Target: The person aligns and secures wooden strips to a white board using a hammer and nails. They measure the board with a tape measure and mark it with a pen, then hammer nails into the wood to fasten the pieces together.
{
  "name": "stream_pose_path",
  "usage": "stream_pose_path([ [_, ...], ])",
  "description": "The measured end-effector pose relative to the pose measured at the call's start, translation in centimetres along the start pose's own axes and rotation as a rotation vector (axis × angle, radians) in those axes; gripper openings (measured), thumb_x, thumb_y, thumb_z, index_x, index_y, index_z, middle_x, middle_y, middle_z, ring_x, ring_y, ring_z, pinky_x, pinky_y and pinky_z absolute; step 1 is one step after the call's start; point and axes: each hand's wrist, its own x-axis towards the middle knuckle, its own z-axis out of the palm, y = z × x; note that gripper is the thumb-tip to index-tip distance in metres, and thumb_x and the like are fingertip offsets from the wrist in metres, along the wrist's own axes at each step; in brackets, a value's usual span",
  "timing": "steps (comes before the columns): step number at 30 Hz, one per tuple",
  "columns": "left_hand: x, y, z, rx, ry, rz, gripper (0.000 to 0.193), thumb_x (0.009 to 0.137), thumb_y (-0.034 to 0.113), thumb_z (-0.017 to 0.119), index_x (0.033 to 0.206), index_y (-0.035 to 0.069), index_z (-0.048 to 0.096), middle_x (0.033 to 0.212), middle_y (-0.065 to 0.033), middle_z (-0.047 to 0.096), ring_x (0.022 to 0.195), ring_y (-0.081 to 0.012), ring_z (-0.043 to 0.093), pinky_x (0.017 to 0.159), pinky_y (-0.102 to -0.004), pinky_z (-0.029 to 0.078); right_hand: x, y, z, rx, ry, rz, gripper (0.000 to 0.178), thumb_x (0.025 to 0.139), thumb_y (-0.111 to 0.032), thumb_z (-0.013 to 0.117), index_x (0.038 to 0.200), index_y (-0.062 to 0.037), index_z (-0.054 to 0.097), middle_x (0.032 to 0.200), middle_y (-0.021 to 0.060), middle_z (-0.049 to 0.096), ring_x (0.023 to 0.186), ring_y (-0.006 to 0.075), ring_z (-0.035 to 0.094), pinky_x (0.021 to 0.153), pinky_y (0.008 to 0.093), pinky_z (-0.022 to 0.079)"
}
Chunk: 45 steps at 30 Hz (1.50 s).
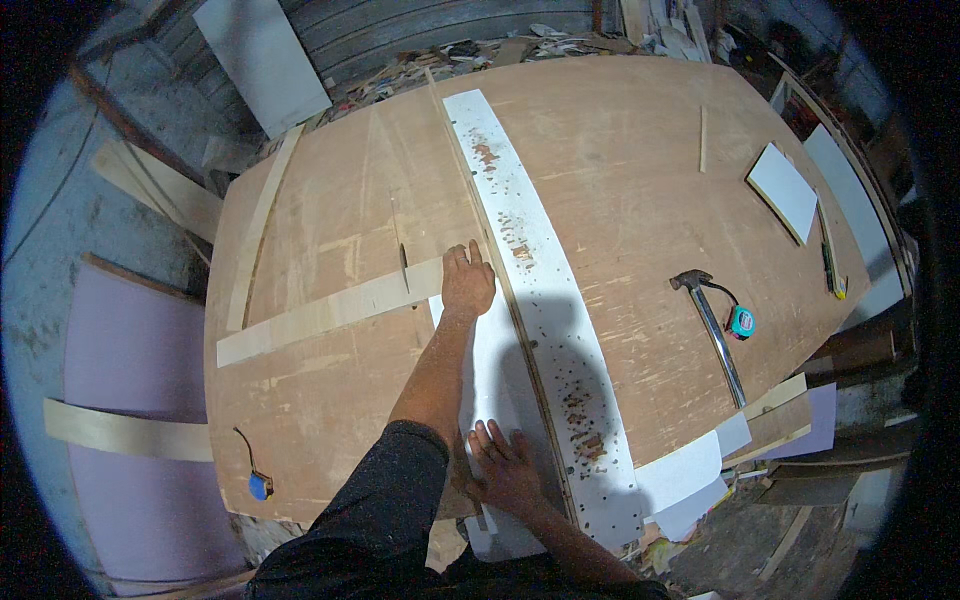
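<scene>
A white panel (492, 372) lies on the large brown plywood table, against the edge of a long white board (560, 290) with worn brown patches. My left hand (468, 282) rests over the panel's far end, where a pale wooden strip (330, 318) meets it; its fingers point away from me. Nearer to me, my right hand (506, 466) lies flat on the panel with fingers spread. A thin dark blade (404, 268) stands up from the table beside the strip, left of my left hand. The underside of both palms is hidden.
On the right are a hammer (712, 335), a teal tape measure (741, 322) and a small white panel (783, 193). A blue tape measure (260, 485) sits at the near left corner. Another wooden strip (265, 228) lies far left. Scraps (470, 60) are heaped behind the table.
</scene>
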Motion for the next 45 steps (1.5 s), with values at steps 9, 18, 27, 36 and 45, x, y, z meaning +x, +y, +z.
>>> stream_pose_path([
  [9, 1.6, -0.8, 0.8, -0.008, -0.011, -0.016, 0.062, 0.107, 0.031, 0.037, 0.154, -0.010, 0.036, 0.149, -0.0325, 0.044, 0.142, -0.0424, 0.037, 0.122, -0.0520, 0.024, 1.2, 0.5, 1.4, 0.036, 0.025, 0.010, 0.083, 0.091, -0.063, 0.064, 0.148, -0.0063, 0.049, 0.160, 0.0156, 0.042, 0.153, 0.0298, 0.031, 0.119, 0.0645, 0.026],
  [18, 3.8, -1.7, 0.8, 0.028, 0.034, 0.013, 0.062, 0.107, 0.032, 0.037, 0.154, -0.009, 0.037, 0.144, -0.0310, 0.049, 0.139, -0.0405, 0.039, 0.122, -0.0507, 0.024, 3.3, 1.6, 2.7, -0.021, -0.075, -0.003, 0.086, 0.092, -0.061, 0.063, 0.151, -0.0002, 0.044, 0.164, 0.0177, 0.036, 0.156, 0.0310, 0.027, 0.121, 0.0654, 0.022],
  [27, 6.6, -3.1, 1.2, -0.020, 0.086, 0.027, 0.061, 0.105, 0.030, 0.039, 0.150, -0.012, 0.040, 0.144, -0.0351, 0.048, 0.136, -0.0459, 0.042, 0.119, -0.0536, 0.029, 5.9, 3.9, 3.0, 0.077, 0.084, -0.118, 0.055, 0.095, -0.045, 0.062, 0.124, 0.0019, 0.064, 0.149, 0.0226, 0.053, 0.153, 0.0385, 0.031, 0.116, 0.0644, 0.033],
  [36, 7.1, -3.5, 2.6, 0.025, 0.108, 0.042, 0.062, 0.105, 0.031, 0.041, 0.151, -0.011, 0.040, 0.141, -0.0311, 0.052, 0.137, -0.0414, 0.042, 0.120, -0.0494, 0.028, 0.8, 0.1, 0.1, 0.107, -0.039, 0.123, 0.090, 0.094, -0.067, 0.054, 0.151, 0.0018, 0.047, 0.162, 0.0240, 0.038, 0.151, 0.0411, 0.035, 0.118, 0.0650, 0.027],
  [45, 13.1, -4.5, 2.1, 0.002, 0.312, -0.079, 0.065, 0.105, 0.030, 0.045, 0.155, -0.009, 0.034, 0.154, -0.0269, 0.045, 0.151, -0.0390, 0.032, 0.127, -0.0477, 0.024, 7.1, 2.8, 0.4, 0.123, -0.138, 0.120, 0.091, 0.095, -0.058, 0.058, 0.161, -0.0017, 0.030, 0.166, 0.0257, 0.027, 0.154, 0.0393, 0.027, 0.122, 0.0624, 0.023],
])
